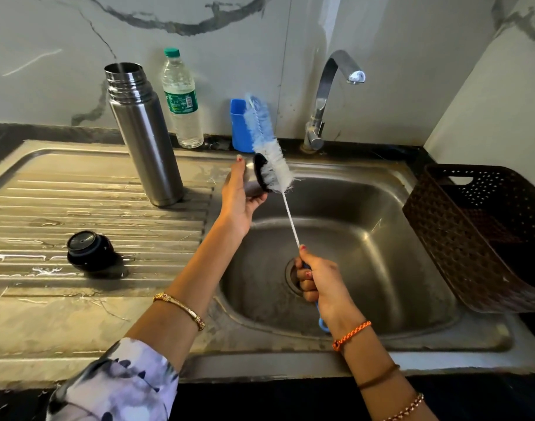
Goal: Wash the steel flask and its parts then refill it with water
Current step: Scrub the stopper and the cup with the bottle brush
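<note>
Flask (144, 135) stands upright and uncapped on the drainboard (77, 192) at 10 o'clock, long axis vertical, mouth up, just beside the sink (366, 238) rim; its stopper (90, 252) lies at 8 o'clock. Left hand (240, 196) holds the cup lid (258, 177) over the basin's far-left edge, its grip curled round it. Right hand (319, 282) grips the brush (267, 141) handle at 6 o'clock, bristles against the lid, pointing toward 12.

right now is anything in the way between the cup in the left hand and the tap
Only the bottle brush: its bristles lie against the cup held in the left hand, on the side toward the tap. The right hand grips its handle. Beyond the brush, nothing visible blocks the way.
</note>
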